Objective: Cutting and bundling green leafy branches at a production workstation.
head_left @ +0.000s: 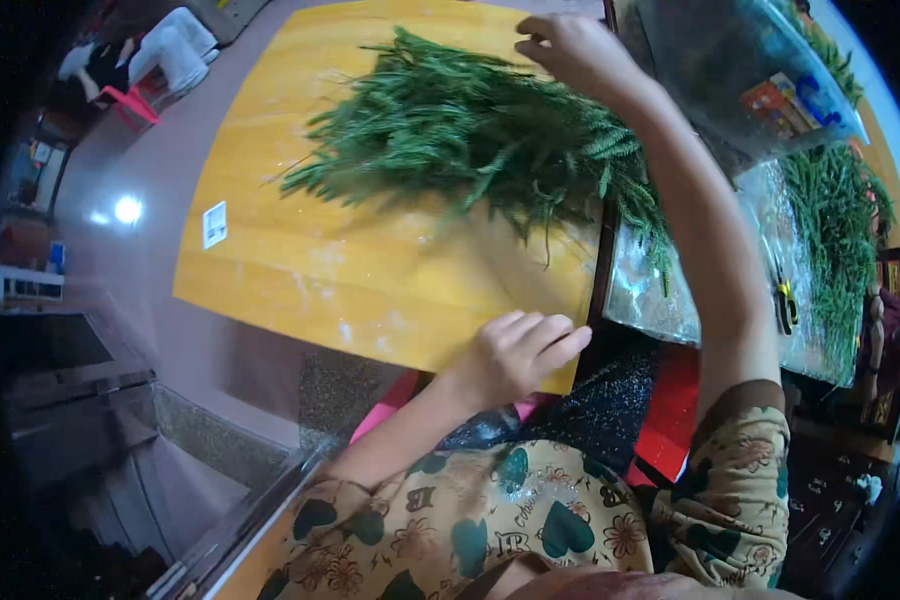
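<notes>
A pile of green fern-like sprigs (470, 130) lies across a large yellow board (300, 270), some fronds hanging past its right edge. My left hand (515, 355) is over the board's near right corner, fingers curled closed; what they grip, if anything, is hidden. A blurred pale streak runs between this hand and the greenery. My right arm reaches over the right side of the pile. Beyond the sprigs, near the board's far edge, my right hand (575, 50) has bent, closed fingers, and what is in them cannot be made out.
To the right, a plastic-covered surface (660, 290) holds yellow-and-black pliers (786, 305) and more green sprigs (835, 240). A clear plastic bag (710, 60) lies at the far right. A person in light trousers (175, 50) sits by a red chair (130, 105) at the far left.
</notes>
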A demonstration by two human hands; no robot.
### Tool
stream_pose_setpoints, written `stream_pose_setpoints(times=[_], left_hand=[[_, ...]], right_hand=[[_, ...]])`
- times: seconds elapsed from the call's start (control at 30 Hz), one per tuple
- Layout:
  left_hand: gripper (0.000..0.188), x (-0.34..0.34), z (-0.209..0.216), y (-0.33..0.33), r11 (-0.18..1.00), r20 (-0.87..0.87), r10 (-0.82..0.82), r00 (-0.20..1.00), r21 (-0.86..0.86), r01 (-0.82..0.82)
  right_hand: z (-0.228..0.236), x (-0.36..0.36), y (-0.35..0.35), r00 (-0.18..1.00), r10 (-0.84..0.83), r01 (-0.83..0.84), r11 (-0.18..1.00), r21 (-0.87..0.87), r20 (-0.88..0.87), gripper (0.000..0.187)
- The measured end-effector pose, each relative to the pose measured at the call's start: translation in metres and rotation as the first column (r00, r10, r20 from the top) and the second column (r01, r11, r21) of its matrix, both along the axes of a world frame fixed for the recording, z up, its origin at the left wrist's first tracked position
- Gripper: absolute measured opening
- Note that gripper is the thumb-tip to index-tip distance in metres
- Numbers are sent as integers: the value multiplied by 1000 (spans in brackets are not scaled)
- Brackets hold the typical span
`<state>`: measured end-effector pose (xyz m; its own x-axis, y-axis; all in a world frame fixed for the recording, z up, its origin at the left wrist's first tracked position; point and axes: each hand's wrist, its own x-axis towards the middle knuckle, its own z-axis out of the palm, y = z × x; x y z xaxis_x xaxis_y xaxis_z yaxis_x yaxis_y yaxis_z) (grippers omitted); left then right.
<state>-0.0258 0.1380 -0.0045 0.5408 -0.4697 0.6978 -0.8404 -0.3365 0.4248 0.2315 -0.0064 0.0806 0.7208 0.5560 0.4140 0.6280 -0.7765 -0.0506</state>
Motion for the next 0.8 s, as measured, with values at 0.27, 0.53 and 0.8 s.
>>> stream_pose_setpoints(times=[0.27, 0.53, 0.8], left_hand=[[21, -19, -3, 2, 996, 36, -83, 996, -23, 84], [8, -25, -2, -8, 954, -407, -99, 908, -299, -30], [31, -21, -3, -14, 602, -627, -716, 306, -777, -184]], right_hand=[[27, 5, 15, 956, -32, 45, 998, -40, 293, 21], [86, -134, -45, 707, -398, 96, 873, 479, 584, 14], [-16, -330, -32, 868, -22, 112, 982, -153, 496, 15]])
